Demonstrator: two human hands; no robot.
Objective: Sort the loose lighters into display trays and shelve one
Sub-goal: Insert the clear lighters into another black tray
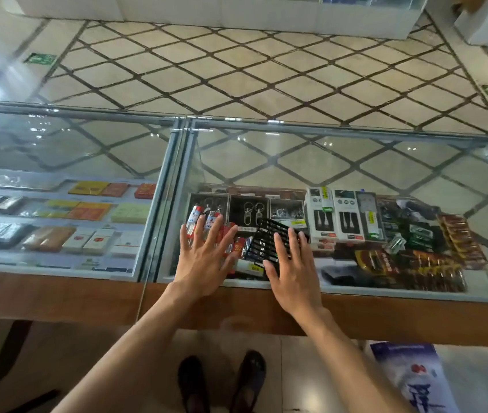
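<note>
- My left hand (204, 257) is flat, fingers spread, grasping nothing, over the loose lighters (207, 225) on the glass counter (356, 162).
- My right hand (292, 268) is spread too, empty, lying over the black display tray (266, 236).
- The tray sits tilted, just right of the lighters.
- Keychain boxes (247, 210) show beneath the glass.

I cannot read any words here. The yellow price tags (324, 194) on the boxes are too blurry. The two green floor signs (41, 58) are too small. The blue poster (412, 380) has big letters I cannot make out.
</note>
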